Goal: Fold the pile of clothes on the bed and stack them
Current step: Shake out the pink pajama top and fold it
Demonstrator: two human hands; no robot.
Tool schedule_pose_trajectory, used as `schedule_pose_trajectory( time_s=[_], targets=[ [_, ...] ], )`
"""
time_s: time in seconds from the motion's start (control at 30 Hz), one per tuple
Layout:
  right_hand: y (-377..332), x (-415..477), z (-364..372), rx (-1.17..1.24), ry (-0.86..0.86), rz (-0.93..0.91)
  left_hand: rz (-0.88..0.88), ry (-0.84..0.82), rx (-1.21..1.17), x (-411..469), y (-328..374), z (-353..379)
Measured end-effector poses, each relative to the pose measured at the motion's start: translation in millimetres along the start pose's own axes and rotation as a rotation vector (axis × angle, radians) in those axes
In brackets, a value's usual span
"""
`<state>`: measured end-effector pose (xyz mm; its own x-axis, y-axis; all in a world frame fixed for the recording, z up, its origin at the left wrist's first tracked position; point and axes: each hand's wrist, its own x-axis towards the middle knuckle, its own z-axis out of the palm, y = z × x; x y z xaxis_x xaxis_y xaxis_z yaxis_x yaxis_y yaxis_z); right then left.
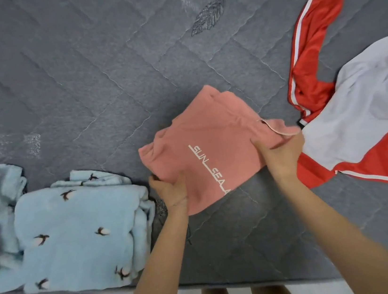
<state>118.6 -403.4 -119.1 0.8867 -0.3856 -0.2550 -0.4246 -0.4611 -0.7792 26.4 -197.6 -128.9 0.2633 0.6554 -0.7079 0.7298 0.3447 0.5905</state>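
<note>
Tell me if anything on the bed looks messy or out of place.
The red and white jacket lies crumpled and unfolded at the right, one sleeve trailing away. The folded pink shirt is turned at an angle. Nothing looks spilled or damaged.

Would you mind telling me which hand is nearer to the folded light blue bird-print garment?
Left. The left hand grips the pink folded shirt just beside the light blue bird-print garment; the right hand holds the shirt's far side.
</note>
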Motion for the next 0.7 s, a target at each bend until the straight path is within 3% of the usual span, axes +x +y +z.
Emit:
schedule_pose_trajectory(
  time_s=[0.07, 0.13, 0.17, 0.27, 0.33, 0.43, 0.57, 0.7],
  targets=[
    [-5.9, 15.7, 4.2, -0.154, -0.003, -0.202, -0.150, 0.036, -0.071, 6.2, 2.5, -3.3],
    [-12.9, 34.3, 10.8, -0.233, -0.059, -0.280, -0.255, -0.042, -0.035, 8.8, 7.5, -8.8],
    [-19.7, 43.6, 14.4, -0.259, -0.144, -0.284, -0.257, -0.100, 0.035, 7.7, 9.3, -12.1],
    [-30.6, 58.6, 26.3, -0.495, -0.615, -0.148, -0.151, -0.202, 0.163, 3.1, 4.7, -19.6],
    [-29.0, 58.1, 31.3, -0.641, -0.704, -0.111, -0.069, -0.245, 0.109, 1.1, -0.7, -23.3],
    [-31.2, 53.4, 27.8, -0.481, -0.729, -0.003, 0.094, -0.309, 0.046, -7.5, -3.9, -26.7],
    [-40.9, 38.0, 8.4, -0.271, -0.893, 0.246, 0.257, -0.316, 0.064, -16.0, 2.6, -36.6],
    [-56.0, 8.0, -14.5, -0.091, -0.849, 0.241, 0.383, -0.296, 0.110, -31.0, 28.4, -63.5]
  ],
)
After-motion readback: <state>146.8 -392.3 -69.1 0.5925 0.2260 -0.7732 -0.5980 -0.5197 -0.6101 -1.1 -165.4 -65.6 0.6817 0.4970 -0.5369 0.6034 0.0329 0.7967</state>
